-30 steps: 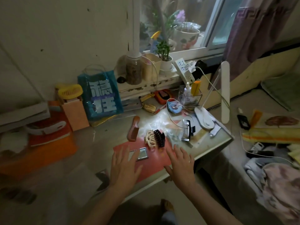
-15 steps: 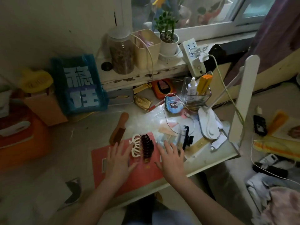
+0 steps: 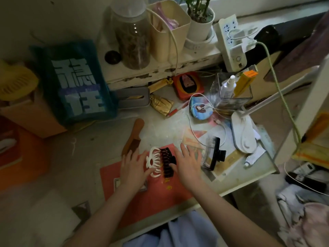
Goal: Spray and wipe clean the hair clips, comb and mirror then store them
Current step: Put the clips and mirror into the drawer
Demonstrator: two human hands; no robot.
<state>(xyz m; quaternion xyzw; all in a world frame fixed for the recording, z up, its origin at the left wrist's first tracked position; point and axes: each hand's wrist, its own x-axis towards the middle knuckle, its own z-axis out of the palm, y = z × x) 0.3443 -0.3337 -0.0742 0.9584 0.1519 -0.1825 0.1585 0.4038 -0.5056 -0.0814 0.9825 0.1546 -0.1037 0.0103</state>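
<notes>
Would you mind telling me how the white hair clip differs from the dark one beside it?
The white hair clip is pale with curved, looping teeth; the dark hair clip is nearly black with straight teeth. The white one lies by the left hand, the dark one by the right hand. Both are claw clips lying on the red mat.

A pale desk (image 3: 110,145) carries a red mat (image 3: 160,196), wooden comb (image 3: 133,138) and white lamp base (image 3: 244,133).

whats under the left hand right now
The left hand lies over the red mat and covers most of the small mirror; only its edges show. Its fingertips reach the white hair clip.
</notes>
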